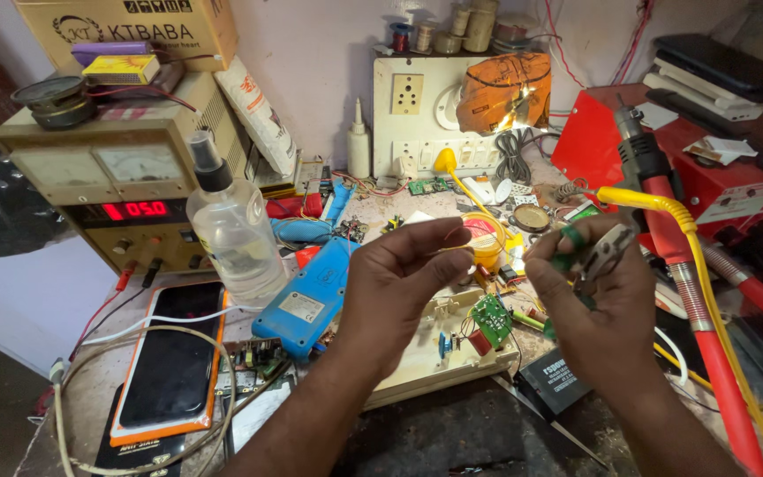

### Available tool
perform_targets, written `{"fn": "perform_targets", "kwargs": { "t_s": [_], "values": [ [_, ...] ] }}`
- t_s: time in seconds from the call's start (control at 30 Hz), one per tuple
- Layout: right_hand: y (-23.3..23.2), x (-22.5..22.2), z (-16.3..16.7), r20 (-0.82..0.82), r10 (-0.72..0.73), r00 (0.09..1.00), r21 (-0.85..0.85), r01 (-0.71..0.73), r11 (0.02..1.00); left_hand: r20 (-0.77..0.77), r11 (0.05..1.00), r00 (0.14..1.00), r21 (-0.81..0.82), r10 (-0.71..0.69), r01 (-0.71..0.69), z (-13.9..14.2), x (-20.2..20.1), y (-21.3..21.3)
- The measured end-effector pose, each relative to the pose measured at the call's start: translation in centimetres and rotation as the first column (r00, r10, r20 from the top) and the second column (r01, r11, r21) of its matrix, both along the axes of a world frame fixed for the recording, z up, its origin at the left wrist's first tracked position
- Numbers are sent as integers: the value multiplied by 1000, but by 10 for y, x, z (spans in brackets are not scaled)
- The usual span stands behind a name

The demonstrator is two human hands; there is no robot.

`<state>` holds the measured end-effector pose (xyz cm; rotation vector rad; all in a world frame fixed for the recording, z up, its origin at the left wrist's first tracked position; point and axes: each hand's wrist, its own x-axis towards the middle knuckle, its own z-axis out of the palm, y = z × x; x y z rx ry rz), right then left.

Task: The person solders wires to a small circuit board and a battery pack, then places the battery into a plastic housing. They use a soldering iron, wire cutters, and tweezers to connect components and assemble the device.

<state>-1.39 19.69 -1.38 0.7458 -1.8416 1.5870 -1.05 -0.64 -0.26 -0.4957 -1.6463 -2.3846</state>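
A beige bench power supply [125,168] with a lit red readout stands at the far left, a cardboard box [130,26] above it. At the far right sits a red metal case [708,168] with dark flat devices stacked on top, and a red-handled tool [664,221] with a coiled spring neck leans across it. A white switchboard [417,115] stands against the far wall, an orange cloth bundle [505,88] resting on it. Nearer, a clear plastic spray bottle [233,231] stands left of centre, just beside a blue handheld meter [306,300]. A phone in an orange case [174,353] lies near left, looped over by pale cables. A white plastic housing [426,349] lies in the middle of the cluttered table, partly hidden behind both hands.

The left hand [399,283] is raised over that housing, its thumb and fingers pressed together on a thin wire that is hard to make out. The right hand [598,300] is curled tight around green-handled pliers [595,252], their jaws pointing far and right. A yellow cable [673,212] arcs just behind the right hand. A small green circuit board [492,320] sits between the two wrists, on the housing's right end.
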Motion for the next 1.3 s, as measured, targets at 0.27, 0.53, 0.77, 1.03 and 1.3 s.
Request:
{"fn": "perform_targets", "kwargs": {
  "t_s": [0.27, 0.53, 0.77, 1.03, 1.3],
  "values": [
    [-15, 20, -7, 200, 56, 978, 35, -64, 997, -68, 983, 991, 138, -115, 123, -9, 1, -2],
    [-16, 34, 13, 205, 173, 963, 132, -203, 970, -61, 992, 997, 113, -53, 60, 1, 5, -8],
    [-16, 30, 27, -94, -305, 948, 458, 313, 832, -104, 980, 992, -178, 70, -88, 11, 17, -7],
    [-20, 27, 23, -219, -350, 911, 503, 413, 759, -141, 951, 987, -286, 80, -118, 15, 24, -9],
    [-20, 23, 21, -357, -356, 864, 494, 498, 713, -123, 950, 990, -296, 68, -102, 13, 22, -8]
  ]
}}
